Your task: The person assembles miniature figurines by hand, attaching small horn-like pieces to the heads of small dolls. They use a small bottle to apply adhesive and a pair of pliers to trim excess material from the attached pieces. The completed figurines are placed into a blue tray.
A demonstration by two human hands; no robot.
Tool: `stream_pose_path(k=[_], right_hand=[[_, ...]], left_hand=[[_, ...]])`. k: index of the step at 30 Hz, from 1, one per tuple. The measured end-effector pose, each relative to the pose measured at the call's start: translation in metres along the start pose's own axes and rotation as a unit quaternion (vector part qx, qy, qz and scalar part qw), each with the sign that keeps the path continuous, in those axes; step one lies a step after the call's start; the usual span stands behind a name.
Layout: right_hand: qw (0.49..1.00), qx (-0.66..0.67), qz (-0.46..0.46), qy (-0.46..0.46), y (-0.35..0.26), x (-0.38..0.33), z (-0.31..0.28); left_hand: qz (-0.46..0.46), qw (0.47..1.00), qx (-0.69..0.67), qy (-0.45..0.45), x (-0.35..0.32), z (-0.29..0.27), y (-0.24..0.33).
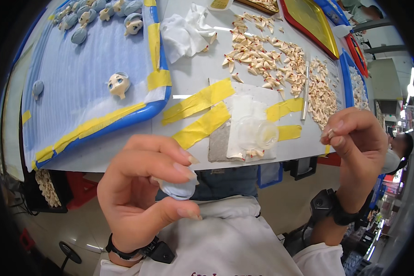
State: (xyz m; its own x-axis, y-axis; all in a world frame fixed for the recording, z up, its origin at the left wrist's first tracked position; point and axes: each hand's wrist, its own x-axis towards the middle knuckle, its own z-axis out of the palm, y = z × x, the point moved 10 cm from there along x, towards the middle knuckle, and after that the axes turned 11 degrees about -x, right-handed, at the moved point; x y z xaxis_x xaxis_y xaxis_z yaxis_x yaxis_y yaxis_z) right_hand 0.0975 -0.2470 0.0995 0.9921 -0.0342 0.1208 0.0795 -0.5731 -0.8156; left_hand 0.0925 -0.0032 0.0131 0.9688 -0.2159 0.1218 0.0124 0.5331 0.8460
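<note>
My left hand (140,186) is closed round a small doll head with pale blue hair (179,190), held up at the table's near edge between thumb and fingers. My right hand (361,138) is raised at the right, thumb and fingertips pinched together. A tiny pale speck shows at those fingertips, too small to name. Closest to that hand is a heap of small cream pointed parts (321,99), some with red tips. Between my hands, a clear round cup (267,134) sits on white pads, with a few cream parts beside it.
A blue tray (92,69) lined with soft sheet holds several doll heads, one face-up (119,85). A metal rod (305,89) lies among the cream parts. Yellow tape strips (200,99) hold the work pad. Crumpled white tissue (186,32) and a red-rimmed yellow tray (310,23) lie farther back.
</note>
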Motion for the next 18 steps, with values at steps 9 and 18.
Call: stream_pose_path(k=[9, 18], right_hand=[[0.998, 0.017, 0.064, 0.018, 0.003, 0.001, 0.022], [0.976, -0.176, -0.089, -0.093, -0.024, 0.02, 0.056]], left_hand=[[-0.02, 1.0, 0.018, 0.015, 0.005, 0.012, -0.001], [0.015, 0.995, -0.041, -0.09, -0.001, 0.014, -0.006]])
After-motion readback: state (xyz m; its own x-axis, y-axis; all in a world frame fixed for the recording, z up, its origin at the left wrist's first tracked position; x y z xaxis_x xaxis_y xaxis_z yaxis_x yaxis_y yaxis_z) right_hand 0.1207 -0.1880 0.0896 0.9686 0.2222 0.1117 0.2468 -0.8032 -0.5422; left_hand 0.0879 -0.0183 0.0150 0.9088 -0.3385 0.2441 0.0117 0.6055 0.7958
